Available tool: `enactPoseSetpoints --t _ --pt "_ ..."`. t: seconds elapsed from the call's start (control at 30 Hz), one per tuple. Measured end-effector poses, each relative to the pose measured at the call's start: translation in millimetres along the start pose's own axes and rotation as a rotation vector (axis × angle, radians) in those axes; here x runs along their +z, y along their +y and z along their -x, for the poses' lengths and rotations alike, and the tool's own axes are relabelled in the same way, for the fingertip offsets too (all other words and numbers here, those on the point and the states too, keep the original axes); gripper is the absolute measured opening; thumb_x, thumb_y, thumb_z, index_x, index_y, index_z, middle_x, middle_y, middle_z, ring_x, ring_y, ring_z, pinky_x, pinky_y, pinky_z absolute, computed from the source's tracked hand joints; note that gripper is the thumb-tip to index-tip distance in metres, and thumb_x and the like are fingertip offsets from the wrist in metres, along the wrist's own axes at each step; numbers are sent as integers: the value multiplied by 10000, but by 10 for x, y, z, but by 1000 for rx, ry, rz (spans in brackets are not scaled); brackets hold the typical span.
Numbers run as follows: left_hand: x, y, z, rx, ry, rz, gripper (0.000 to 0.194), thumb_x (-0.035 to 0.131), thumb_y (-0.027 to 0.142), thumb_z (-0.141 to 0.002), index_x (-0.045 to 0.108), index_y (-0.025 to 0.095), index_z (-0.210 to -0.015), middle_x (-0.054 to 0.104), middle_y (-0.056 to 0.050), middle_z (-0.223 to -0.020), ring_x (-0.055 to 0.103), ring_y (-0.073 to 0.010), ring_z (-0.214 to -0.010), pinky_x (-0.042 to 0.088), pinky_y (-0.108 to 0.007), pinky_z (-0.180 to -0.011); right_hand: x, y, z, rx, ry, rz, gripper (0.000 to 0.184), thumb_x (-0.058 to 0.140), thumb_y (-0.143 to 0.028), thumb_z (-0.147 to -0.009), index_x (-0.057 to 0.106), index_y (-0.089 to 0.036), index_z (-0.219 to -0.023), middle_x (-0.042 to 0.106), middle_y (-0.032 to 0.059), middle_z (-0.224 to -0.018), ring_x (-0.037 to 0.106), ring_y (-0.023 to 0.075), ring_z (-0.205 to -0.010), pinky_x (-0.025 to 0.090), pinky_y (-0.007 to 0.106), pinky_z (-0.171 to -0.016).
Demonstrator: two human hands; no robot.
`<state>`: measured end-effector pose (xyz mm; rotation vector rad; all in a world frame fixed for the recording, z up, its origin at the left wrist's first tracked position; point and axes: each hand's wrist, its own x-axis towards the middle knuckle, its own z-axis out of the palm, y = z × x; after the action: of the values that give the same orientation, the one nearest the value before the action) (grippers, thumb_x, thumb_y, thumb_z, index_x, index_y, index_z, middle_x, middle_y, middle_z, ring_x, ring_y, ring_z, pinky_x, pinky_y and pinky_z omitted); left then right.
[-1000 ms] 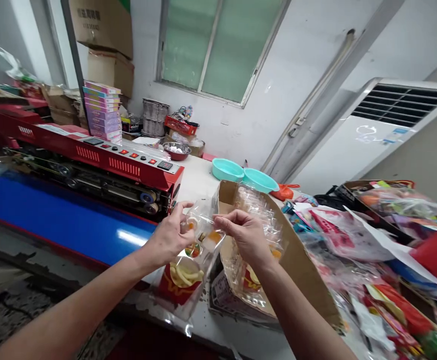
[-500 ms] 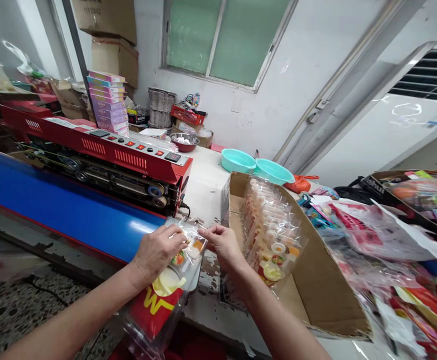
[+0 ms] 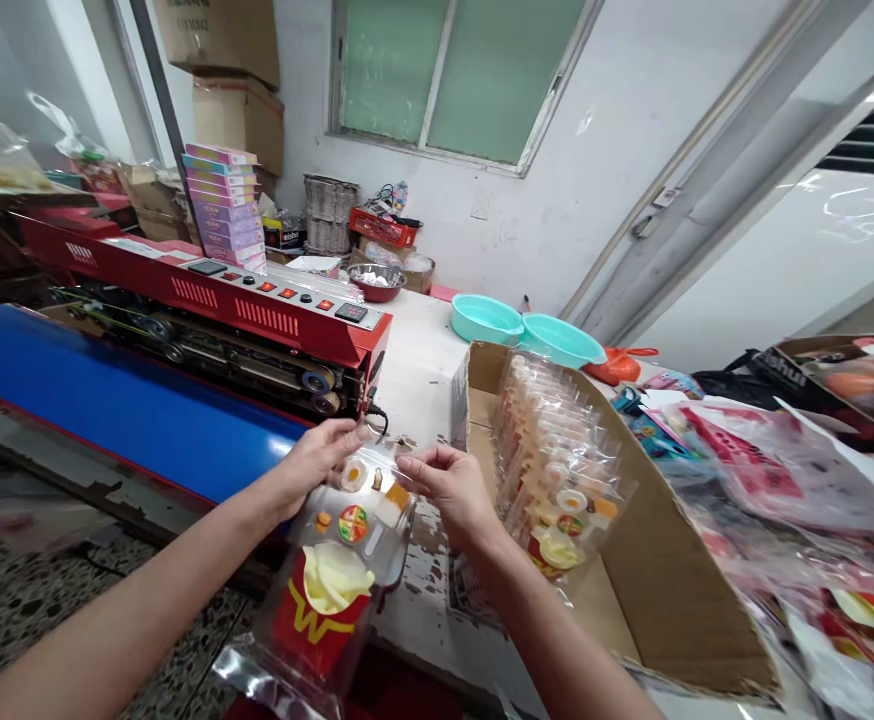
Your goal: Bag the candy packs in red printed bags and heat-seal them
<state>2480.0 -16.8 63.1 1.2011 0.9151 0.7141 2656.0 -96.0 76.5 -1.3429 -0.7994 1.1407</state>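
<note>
I hold a clear plastic packet [image 3: 336,570] by its top edge with both hands. Inside it are a red toy fries carton with a yellow W and small toy food pieces. My left hand [image 3: 317,455] pinches the packet's top left corner, close to the end of the blue conveyor belt [image 3: 107,400]. My right hand [image 3: 444,485] pinches the top right corner. The packet hangs over the table's front edge, just before the red sealing machine [image 3: 257,315].
An open cardboard box [image 3: 632,560] at my right holds a row of several similar filled packets [image 3: 557,470]. Two teal bowls [image 3: 519,330] stand behind it. Piles of bagged toys cover the right side. Stacked boxes, baskets and a metal bowl sit at the back.
Both hands came down from chest height with the packet toward the machine's entry. The packet now lies flatter and shows its contents. The camera shifted slightly left.
</note>
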Motion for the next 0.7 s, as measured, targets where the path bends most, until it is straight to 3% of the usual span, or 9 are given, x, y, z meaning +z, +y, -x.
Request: enactPoseSetpoints --t 0.1,0.2,0.47,0.57,0.7 --pt "-40 22 -48 -130 -93 235 435 811 387 -593 695 107 -905 693 -83 -804 610 -142 -608 468 -234 -533 54 -50 -25 -27 -28 28 438 913 -447 -454 640 -136 -597 655 42 -630 615 152 -602 521 267 -619" --pt "-56 22 -112 -171 -3 298 279 807 231 -562 708 94 -783 706 -86 -714 618 -135 -548 452 -201 -472 84 -30 -74 -53 -12 64 433 909 -445 -443 657 -130 -602 659 46 -631 584 125 -579 480 232 -571" --pt "-206 -42 -338 -170 193 383 190 794 96 -590 677 102 -740 704 -75 -649 635 -148 -513 516 -223 -477 239 1 -301 30 23 -44 496 903 -322 -391 550 -158 -700 633 18 -588 599 153 -570 512 260 -554" --pt "-332 -43 -367 -198 162 377 214 776 194 -674 676 100 -839 727 -107 -733 669 -185 -570 547 -262 -486 326 -31 -533 65 96 -62 420 845 -180 -426 534 -164 -707 617 6 -571 596 156 -556 509 250 -504" --pt "-469 -31 -382 -184 166 363 249 800 139 -595 683 64 -801 715 -109 -691 655 -181 -538 525 -241 -462 457 4 -890 95 149 -43 293 743 -52 -514 513 -164 -657 589 -3 -528 581 155 -500 491 242 -439"
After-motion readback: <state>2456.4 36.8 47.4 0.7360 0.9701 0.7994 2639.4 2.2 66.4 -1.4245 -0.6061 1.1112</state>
